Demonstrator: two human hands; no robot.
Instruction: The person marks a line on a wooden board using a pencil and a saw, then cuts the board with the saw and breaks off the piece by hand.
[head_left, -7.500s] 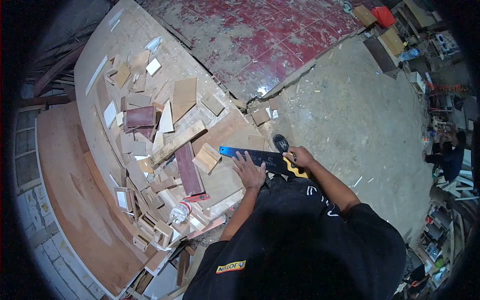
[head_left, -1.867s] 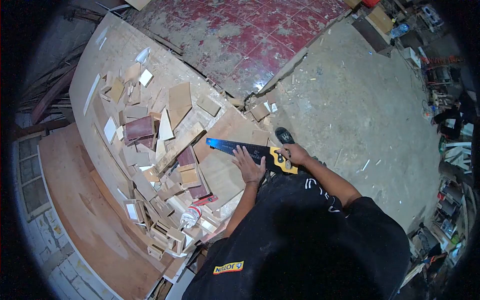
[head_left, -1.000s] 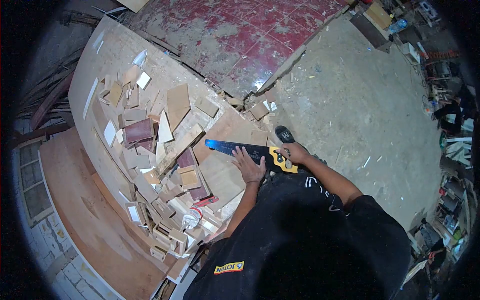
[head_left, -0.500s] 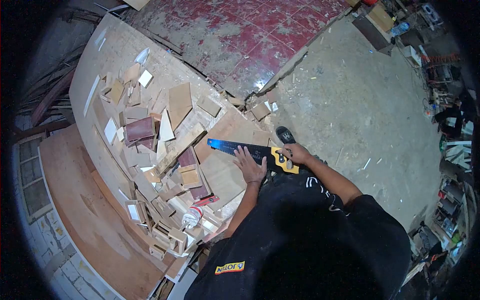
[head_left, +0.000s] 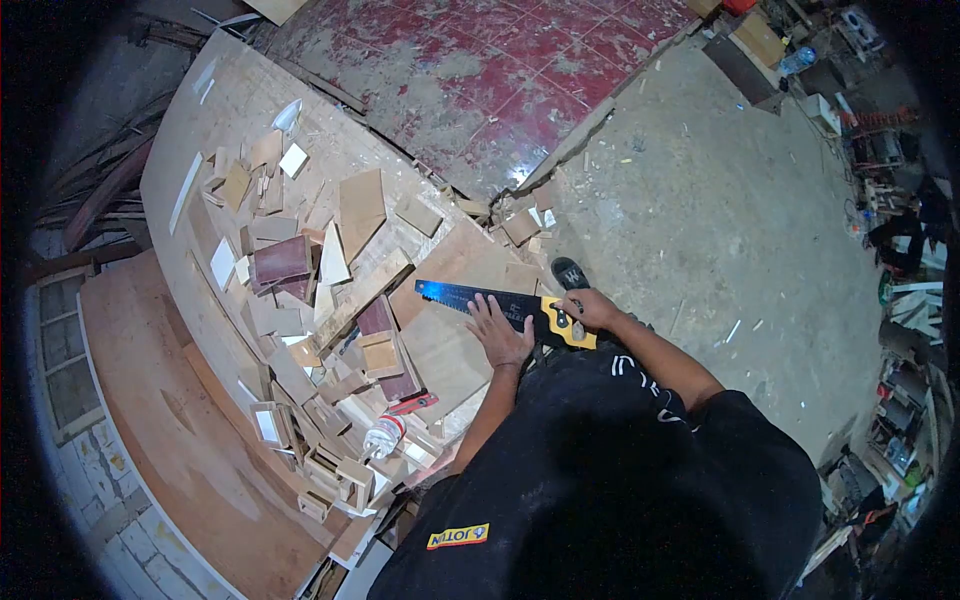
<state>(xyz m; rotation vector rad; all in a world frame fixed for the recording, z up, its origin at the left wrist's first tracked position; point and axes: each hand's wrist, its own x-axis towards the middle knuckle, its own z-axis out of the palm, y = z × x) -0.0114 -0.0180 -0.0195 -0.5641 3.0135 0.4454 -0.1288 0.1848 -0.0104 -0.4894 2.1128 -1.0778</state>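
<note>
My right hand (head_left: 593, 306) is wrapped round the yellow and black handle of a handsaw (head_left: 455, 291), whose dark blade points left across the board. The toothed edge faces toward my body. My left hand (head_left: 500, 332) lies with fingers spread, the fingertips overlapping the blade's lower edge. Under both is a flat plywood panel (head_left: 437, 338) at the near corner of the worktable.
Wood offcuts, a maroon block (head_left: 281, 260) and a long wooden strip (head_left: 362, 298) crowd the worktable (head_left: 250, 90) to the left. A white container (head_left: 384, 436) sits near a red tool (head_left: 412, 403). My shoe (head_left: 569, 273) rests on the concrete floor (head_left: 690, 200); clutter lines the right side.
</note>
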